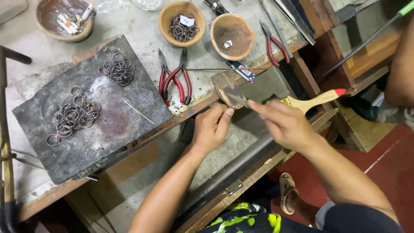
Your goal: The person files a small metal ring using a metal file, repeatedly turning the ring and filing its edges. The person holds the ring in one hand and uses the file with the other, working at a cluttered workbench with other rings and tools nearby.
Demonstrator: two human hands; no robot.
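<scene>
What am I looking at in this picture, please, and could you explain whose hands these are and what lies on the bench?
There is no machine here. A camera worn on a person's head looks down at their own two bare hands over a workbench. The left hand is closed at a small wooden peg on the bench edge; what it pinches is too small to tell. The right hand holds a thin metal tool in its grip, against that peg. On the bench lie a dark slab with piles of small metal rings, red-handled pliers, two clay bowls and a brush.
</scene>
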